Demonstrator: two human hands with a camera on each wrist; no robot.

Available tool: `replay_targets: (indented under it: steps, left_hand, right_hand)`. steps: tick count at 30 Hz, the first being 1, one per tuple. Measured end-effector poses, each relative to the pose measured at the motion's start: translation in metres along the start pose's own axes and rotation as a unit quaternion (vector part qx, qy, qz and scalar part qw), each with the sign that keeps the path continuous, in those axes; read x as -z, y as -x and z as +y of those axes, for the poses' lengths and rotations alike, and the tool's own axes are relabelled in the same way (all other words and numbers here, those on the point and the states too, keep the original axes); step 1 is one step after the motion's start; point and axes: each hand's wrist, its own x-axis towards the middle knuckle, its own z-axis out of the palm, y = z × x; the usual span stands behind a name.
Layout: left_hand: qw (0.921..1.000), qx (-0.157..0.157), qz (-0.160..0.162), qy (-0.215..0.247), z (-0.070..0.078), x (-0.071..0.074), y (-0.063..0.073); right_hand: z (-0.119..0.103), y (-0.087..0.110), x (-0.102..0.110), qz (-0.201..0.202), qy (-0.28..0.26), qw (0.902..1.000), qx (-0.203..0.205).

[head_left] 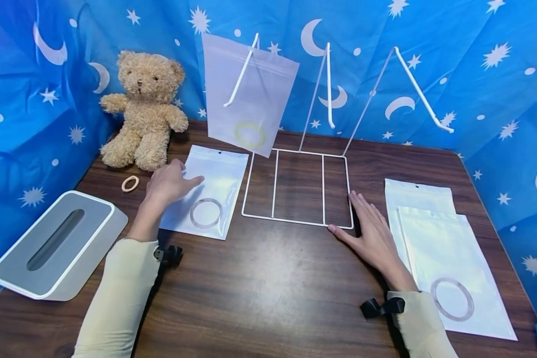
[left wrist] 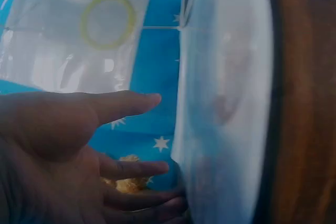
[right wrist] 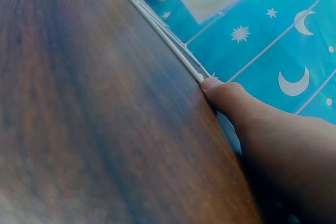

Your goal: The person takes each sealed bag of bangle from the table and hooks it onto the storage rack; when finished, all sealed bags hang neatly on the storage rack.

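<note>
Box (head_left: 71,253) with white sides and a grey slotted top sits at the lower left of the frame. Just above and right of it lies a small wooden ring (head_left: 124,184), and in the upper left a tan teddy bear (head_left: 144,112) sits against the blue star-and-moon backdrop (head_left: 456,30).

Right of the ring, the left hand (head_left: 170,183) is at the left edge of a flat white packet (head_left: 206,186), left of centre. Its fingers are extended, thumb spread, grasping nothing; whether they touch the packet I cannot tell. A round ring shape shows near that packet's lower edge.

At upper centre a hanging packet (head_left: 248,99) is on the leftmost prong of a white wire rack (head_left: 323,189), a yellow-green ring showing near its bottom. The rack's middle and right prongs are bare; its rectangular base lies on the dark wood table (head_left: 268,293).

At right of centre, the right hand (head_left: 376,236) rests its thumb tip on the base's near right corner, other fingers straight along the side, unclenched. Farther right, a front packet (head_left: 449,253) overlaps a back packet (head_left: 420,196).
</note>
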Motion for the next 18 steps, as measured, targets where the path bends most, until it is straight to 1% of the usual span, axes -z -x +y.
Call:
replay_targets:
  steps: [2, 5, 8, 10, 14, 18]
  left_hand:
    - [1.0000, 0.005, 0.004, -0.006, 0.000, -0.004, -0.001]
    - [0.9997, 0.016, 0.019, -0.009, 0.000, -0.009, -0.002]
    - [0.9992, 0.016, 0.035, -0.006, -0.001, -0.012, -0.004]
    - [0.9990, 0.012, 0.044, -0.003, -0.001, -0.014, -0.005]
    - [0.9986, -0.005, 0.051, 0.011, -0.004, -0.016, -0.008]
    - [0.9971, -0.022, 0.051, 0.052, -0.009, -0.015, -0.011]
  right_hand:
    - [0.000, 0.000, 0.000, 0.000, -0.001, 1.0000, 0.001]
    - [0.000, 0.000, -0.001, 0.004, 0.000, 1.0000, 0.004]
    - [-0.001, 0.000, -0.001, 0.006, 0.000, 1.0000, 0.005]
    - [-0.001, 0.000, -0.001, 0.005, 0.001, 1.0000, 0.004]
    - [-0.001, 0.000, -0.001, 0.002, 0.000, 1.0000, 0.004]
    - [-0.001, -0.001, -0.002, 0.003, -0.001, 1.0000, 0.007]
